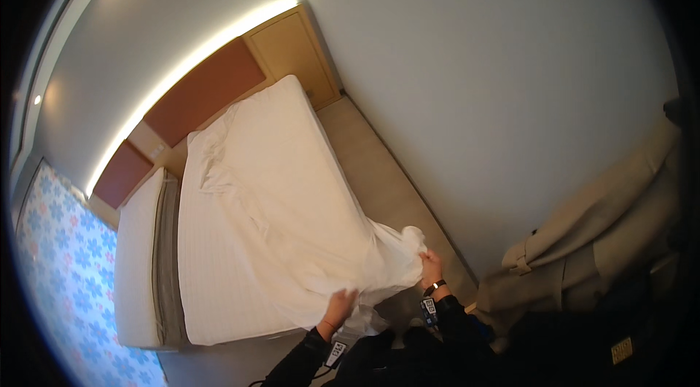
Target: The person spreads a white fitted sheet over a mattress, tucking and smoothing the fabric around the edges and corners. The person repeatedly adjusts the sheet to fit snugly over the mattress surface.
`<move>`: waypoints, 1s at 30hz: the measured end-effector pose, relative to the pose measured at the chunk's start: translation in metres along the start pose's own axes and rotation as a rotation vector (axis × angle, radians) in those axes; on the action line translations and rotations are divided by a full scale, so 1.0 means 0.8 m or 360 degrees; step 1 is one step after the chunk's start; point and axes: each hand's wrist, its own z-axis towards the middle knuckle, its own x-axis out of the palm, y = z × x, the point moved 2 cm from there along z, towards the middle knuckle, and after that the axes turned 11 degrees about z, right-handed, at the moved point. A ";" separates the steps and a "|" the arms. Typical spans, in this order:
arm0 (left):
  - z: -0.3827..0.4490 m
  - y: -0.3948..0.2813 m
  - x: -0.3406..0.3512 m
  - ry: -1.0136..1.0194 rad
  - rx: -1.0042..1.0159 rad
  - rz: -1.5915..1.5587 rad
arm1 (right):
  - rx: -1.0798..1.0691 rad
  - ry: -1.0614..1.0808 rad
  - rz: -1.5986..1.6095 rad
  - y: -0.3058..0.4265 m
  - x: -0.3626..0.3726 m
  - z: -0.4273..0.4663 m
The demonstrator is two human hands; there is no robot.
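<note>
A white bed sheet [290, 185] covers the right part of a mattress [219, 288] and lies rumpled along its left side. At the near right corner of the bed, my right hand [431, 268] grips a bunched part of the sheet and holds it out past the mattress edge. My left hand [340, 308] is at the foot of the bed, against the sheet's near edge, with its fingers curled on the cloth. Loose fabric hangs down between my hands. Both wrists carry small devices with printed codes.
A second narrow mattress [136, 272] stands left, beside a flowered curtain [82, 245]. Behind the beds runs a headboard with reddish panels [205, 92] and a wooden cabinet [295, 53]. Brown floor [377, 168] separates the bed from the grey wall [465, 86]. A beige coat [574, 245] hangs right.
</note>
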 end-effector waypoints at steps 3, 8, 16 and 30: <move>0.012 0.004 -0.033 -0.0508 -0.1069 -0.1907 | 0.0147 0.0446 0.0067 0.054 0.074 -0.045; 0.045 -0.002 -0.089 -0.1007 -0.1019 -0.2593 | 0.0406 0.0982 0.0459 0.110 0.143 -0.083; 0.078 -0.041 -0.031 -0.0591 -0.0654 -0.1542 | 0.0698 0.1061 0.0433 0.054 0.159 -0.084; 0.057 -0.095 -0.003 -0.0249 -0.0283 -0.2183 | 0.0522 0.0753 -0.0071 0.047 0.111 -0.115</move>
